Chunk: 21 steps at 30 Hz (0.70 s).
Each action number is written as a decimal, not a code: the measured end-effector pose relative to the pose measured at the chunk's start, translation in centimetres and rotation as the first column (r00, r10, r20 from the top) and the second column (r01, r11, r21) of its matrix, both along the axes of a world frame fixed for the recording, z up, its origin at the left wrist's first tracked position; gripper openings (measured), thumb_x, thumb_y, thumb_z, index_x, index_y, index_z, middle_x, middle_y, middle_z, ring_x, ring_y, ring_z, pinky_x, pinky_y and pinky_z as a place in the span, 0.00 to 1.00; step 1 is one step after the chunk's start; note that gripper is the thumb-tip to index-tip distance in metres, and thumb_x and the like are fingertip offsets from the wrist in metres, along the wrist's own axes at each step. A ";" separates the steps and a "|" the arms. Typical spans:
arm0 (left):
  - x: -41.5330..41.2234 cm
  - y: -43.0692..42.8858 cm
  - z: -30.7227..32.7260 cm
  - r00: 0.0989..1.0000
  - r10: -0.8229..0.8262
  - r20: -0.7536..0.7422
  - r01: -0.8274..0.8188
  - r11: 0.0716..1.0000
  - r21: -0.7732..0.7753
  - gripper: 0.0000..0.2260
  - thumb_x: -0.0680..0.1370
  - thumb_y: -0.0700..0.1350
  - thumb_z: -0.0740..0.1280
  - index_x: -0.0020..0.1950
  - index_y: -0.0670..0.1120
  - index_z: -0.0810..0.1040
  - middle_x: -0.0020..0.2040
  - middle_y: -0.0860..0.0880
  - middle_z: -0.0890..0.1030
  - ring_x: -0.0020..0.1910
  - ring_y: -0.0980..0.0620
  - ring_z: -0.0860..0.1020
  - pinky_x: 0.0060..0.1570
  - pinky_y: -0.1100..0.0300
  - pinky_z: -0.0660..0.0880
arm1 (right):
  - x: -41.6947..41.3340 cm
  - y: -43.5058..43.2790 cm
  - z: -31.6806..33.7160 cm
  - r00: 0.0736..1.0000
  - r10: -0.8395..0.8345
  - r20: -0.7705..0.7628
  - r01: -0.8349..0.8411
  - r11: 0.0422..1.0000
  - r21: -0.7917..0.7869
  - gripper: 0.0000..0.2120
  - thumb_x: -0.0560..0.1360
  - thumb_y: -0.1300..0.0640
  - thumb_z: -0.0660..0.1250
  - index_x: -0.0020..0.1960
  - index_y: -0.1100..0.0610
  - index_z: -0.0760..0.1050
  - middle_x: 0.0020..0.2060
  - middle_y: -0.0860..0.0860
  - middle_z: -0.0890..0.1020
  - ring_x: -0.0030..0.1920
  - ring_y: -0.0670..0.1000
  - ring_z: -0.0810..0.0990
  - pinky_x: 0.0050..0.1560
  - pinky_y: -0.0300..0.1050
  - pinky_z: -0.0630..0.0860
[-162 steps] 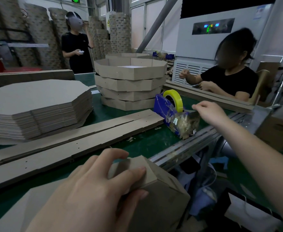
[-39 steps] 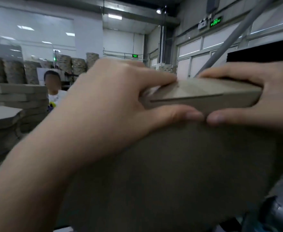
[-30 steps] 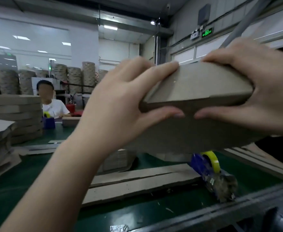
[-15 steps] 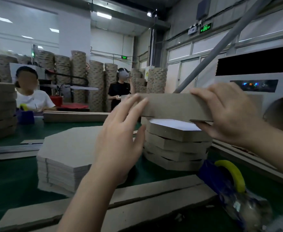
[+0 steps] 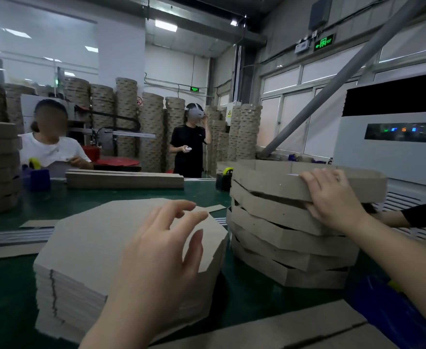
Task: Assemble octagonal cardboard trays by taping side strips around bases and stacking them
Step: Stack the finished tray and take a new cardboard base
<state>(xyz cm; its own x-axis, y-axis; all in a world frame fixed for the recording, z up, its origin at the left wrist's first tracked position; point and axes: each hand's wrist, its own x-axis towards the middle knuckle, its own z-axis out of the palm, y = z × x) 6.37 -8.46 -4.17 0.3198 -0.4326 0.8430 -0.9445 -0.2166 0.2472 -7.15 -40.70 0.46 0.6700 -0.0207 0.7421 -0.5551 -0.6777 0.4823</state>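
The grey-brown octagonal cardboard tray (image 5: 277,178) now sits on top of the stack of finished cardboard trays (image 5: 282,248); half a second earlier both hands held it in the air above that stack. The right hand (image 5: 332,197) still grasps its near wall, fingers hooked over the rim and thumb at the lower edge. The left hand (image 5: 161,250) has let go. It hangs released, fingers spread and holding nothing, left of the grip and lower, over the pile of flat octagonal cardboard bases (image 5: 88,248) on the green table (image 5: 5,285).

High above the grip, a green exit sign (image 5: 324,42) shows an arrow and a running figure; its characters cannot be read. A smaller green sign (image 5: 194,89) on the far wall and the lit display of the white cabinet unit (image 5: 403,131) behind the grip are too blurred to read.

Below the grip, the right forearm cuts across a blue tape dispenser (image 5: 383,306), leaving only part of its body and a scrap of yellow in view. Long cardboard side strips (image 5: 282,331) run off the bottom edge. Just right of the grip, another person's black-sleeved arm (image 5: 418,217) enters from the frame edge.
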 end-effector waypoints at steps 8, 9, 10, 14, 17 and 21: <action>0.5 0.1 -0.3 1.000 -0.015 0.010 0.014 0.999 0.047 0.12 0.72 0.45 0.65 0.52 0.48 0.83 0.51 0.51 0.80 0.45 0.50 0.80 0.35 0.53 0.79 | 1.1 -0.4 0.3 0.998 -0.065 0.009 0.065 0.998 0.017 0.30 0.58 0.60 0.78 0.57 0.67 0.73 0.47 0.63 0.77 0.45 0.63 0.78 0.42 0.54 0.72; 0.4 0.1 -0.3 1.000 -0.018 0.014 0.018 0.999 0.051 0.12 0.73 0.45 0.65 0.52 0.48 0.83 0.51 0.51 0.80 0.45 0.50 0.80 0.35 0.53 0.79 | 1.4 0.0 0.2 0.997 -0.075 -0.003 0.075 0.997 0.026 0.30 0.58 0.61 0.79 0.56 0.67 0.74 0.47 0.63 0.78 0.45 0.63 0.78 0.42 0.54 0.72; 0.3 0.0 -0.3 1.000 -0.025 0.017 0.024 0.998 0.055 0.11 0.73 0.45 0.65 0.52 0.48 0.83 0.51 0.51 0.80 0.45 0.50 0.80 0.35 0.53 0.79 | 1.8 0.3 0.1 0.997 -0.079 -0.023 0.080 0.996 0.042 0.29 0.57 0.61 0.79 0.56 0.67 0.75 0.47 0.64 0.78 0.46 0.63 0.79 0.42 0.54 0.73; 0.3 -0.3 -0.7 0.999 -0.051 0.006 0.050 0.996 0.075 0.10 0.74 0.44 0.65 0.52 0.48 0.83 0.51 0.52 0.80 0.42 0.52 0.79 0.36 0.53 0.79 | 2.7 0.7 -0.3 0.994 -0.030 -0.106 0.043 0.992 0.115 0.30 0.65 0.57 0.79 0.61 0.68 0.73 0.51 0.64 0.78 0.51 0.64 0.78 0.47 0.57 0.73; 1.0 -0.5 -1.3 0.999 -0.038 -0.026 0.040 0.993 0.110 0.08 0.74 0.41 0.70 0.53 0.49 0.83 0.51 0.52 0.80 0.40 0.52 0.78 0.36 0.52 0.78 | 3.0 0.5 -1.1 0.988 -0.013 -0.151 0.037 0.987 0.158 0.28 0.77 0.49 0.66 0.71 0.62 0.65 0.59 0.59 0.74 0.60 0.60 0.73 0.58 0.55 0.66; 2.4 -1.0 -2.7 0.998 -0.013 -0.065 0.024 0.984 0.177 0.09 0.76 0.46 0.68 0.54 0.52 0.82 0.52 0.56 0.79 0.48 0.51 0.79 0.41 0.51 0.78 | 3.4 1.1 -1.7 0.994 -0.027 -0.110 0.055 0.964 0.261 0.30 0.78 0.45 0.60 0.74 0.59 0.60 0.63 0.55 0.71 0.63 0.56 0.68 0.63 0.52 0.59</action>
<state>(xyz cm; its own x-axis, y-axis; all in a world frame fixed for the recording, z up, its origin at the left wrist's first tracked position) 8.75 -9.48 -6.82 0.3608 -0.5801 0.7303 -0.9323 -0.2453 0.2658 -3.76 -39.57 -1.26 0.7379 -0.2348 0.6327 -0.5409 -0.7664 0.3464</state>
